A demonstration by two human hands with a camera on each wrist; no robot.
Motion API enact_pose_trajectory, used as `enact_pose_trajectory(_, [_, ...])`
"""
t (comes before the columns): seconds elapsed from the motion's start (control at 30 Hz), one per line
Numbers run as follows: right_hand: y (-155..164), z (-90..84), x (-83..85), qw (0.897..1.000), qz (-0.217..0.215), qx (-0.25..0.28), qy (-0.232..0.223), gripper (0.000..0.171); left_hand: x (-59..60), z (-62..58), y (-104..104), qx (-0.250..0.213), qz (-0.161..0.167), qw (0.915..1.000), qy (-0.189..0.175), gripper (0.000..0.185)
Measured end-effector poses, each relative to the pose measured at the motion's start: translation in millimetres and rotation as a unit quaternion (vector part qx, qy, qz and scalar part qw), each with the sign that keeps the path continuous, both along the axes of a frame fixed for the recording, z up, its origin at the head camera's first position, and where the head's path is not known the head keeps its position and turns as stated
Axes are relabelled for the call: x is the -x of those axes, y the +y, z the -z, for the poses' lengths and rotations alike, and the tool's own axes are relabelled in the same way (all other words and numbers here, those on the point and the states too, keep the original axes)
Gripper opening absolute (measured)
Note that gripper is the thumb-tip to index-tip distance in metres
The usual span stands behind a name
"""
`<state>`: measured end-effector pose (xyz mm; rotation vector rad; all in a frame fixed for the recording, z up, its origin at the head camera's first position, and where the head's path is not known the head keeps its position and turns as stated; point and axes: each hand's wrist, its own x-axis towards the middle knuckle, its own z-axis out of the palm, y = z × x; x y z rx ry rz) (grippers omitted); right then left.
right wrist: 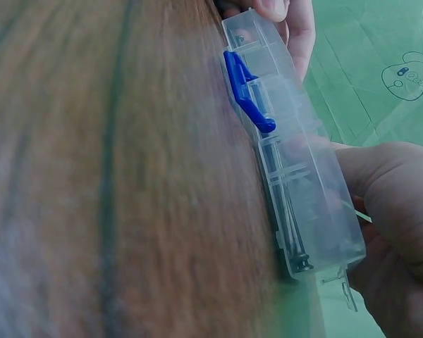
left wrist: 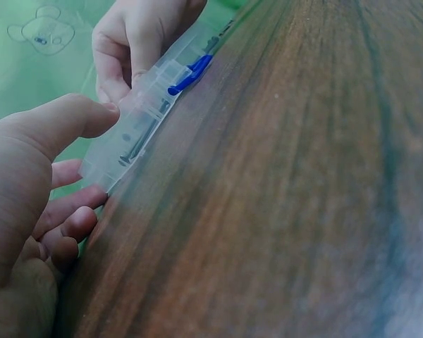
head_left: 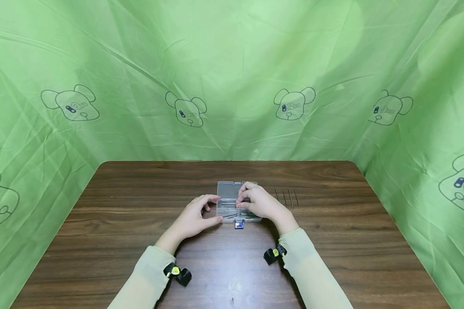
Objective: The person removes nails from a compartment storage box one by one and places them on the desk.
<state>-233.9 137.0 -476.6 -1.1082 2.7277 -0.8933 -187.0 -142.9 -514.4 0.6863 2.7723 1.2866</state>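
Note:
A clear plastic box (head_left: 228, 191) lies on the table with its lid folded back and a blue latch (head_left: 239, 224) at its front. Inside, several long metal nails (right wrist: 289, 218) lie in the compartments. My left hand (head_left: 196, 216) holds the box's left end, thumb at the front corner and fingers farther back. Over the box, my right hand (head_left: 261, 201) reaches in with thumb and fingertips together at the end of a nail (head_left: 227, 204); the box wall blurs those fingertips in both wrist views. Several loose nails (head_left: 290, 197) lie to the right.
The brown wooden table (head_left: 139, 180) has rounded back corners. Green cloth (head_left: 232, 64) with printed bear heads hangs behind it and on both sides. A black camera strap (head_left: 178, 274) is worn on the left wrist, and another camera (head_left: 273, 254) on the right.

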Motion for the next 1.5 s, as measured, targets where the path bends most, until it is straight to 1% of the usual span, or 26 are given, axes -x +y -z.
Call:
enact_pose_trajectory(0.4, [6, 4.1, -0.6, 1.000, -0.006, 0.001, -0.007, 0.009, -6.9, -1.8, 3, -0.003, -0.003, 1.0000, 0.003, 0.062])
enact_pose_trajectory(0.57, [10, 4.4, -0.6, 1.000, -0.012, 0.018, -0.002, 0.007, -7.7, -1.6, 4, -0.005, -0.004, 1.0000, 0.007, 0.062])
enact_pose_trajectory(0.73, [12, 2.3, -0.4, 0.999, -0.004, 0.041, -0.011, 0.006, -7.6, -1.8, 5, -0.005, -0.004, 0.9999, 0.011, 0.063])
enact_pose_trajectory(1.03, [12, 1.4, -0.8, 0.999, 0.002, 0.047, -0.016, 0.006, -8.4, -1.7, 5, -0.004, -0.005, 0.9999, 0.009, 0.063])
enact_pose_trajectory(1.13, [12, 0.8, -1.6, 0.999, 0.009, 0.052, -0.016, 0.006, -8.8, -1.8, 5, -0.003, -0.005, 0.9999, 0.010, 0.063])
enact_pose_trajectory(1.33, [13, -1.7, -1.5, 0.997, 0.029, 0.061, -0.031, 0.006, -9.7, -2.8, 6, -0.003, -0.005, 0.9999, 0.009, 0.063])
enact_pose_trajectory(1.43, [16, -4.5, -1.4, 0.996, 0.031, 0.072, -0.031, 0.009, -9.3, -2.6, 5, -0.001, -0.006, 0.9999, 0.008, 0.062])
enact_pose_trajectory(1.5, [18, -6.5, -1.5, 0.996, 0.031, 0.080, -0.031, 0.015, -9.2, -2.7, 5, 0.001, -0.006, 1.0000, 0.008, 0.062])
